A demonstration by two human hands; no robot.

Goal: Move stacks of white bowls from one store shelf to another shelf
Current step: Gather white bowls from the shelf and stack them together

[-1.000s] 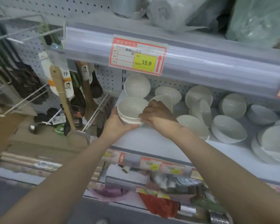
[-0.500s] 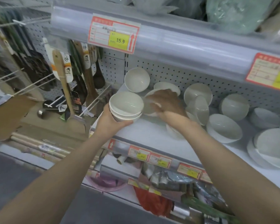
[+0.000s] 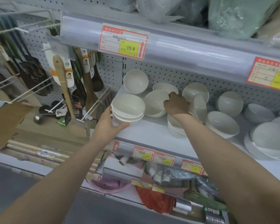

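A short stack of white bowls (image 3: 128, 109) sits in my left hand (image 3: 109, 125), which cups it from below at the left end of the white shelf (image 3: 145, 133). Right beside the stack, my right hand (image 3: 176, 105) grips the rim of a tilted white bowl (image 3: 153, 102) further back on the shelf. Several more white bowls lie loose on the shelf: one leans on the pegboard (image 3: 135, 81), others stand tilted to the right (image 3: 195, 92), and a small stack (image 3: 174, 125) shows under my right forearm.
An upper shelf edge with a 15.9 price tag (image 3: 124, 41) overhangs the bowls. Wooden spatulas and ladles (image 3: 66, 88) hang on hooks to the left. Larger white bowls (image 3: 270, 139) crowd the shelf's right end. Packaged goods (image 3: 166, 175) fill the shelf below.
My right hand left the stack, reached back and to the right, and took hold of the tilted bowl. My left hand kept the stack, shifting it slightly left.
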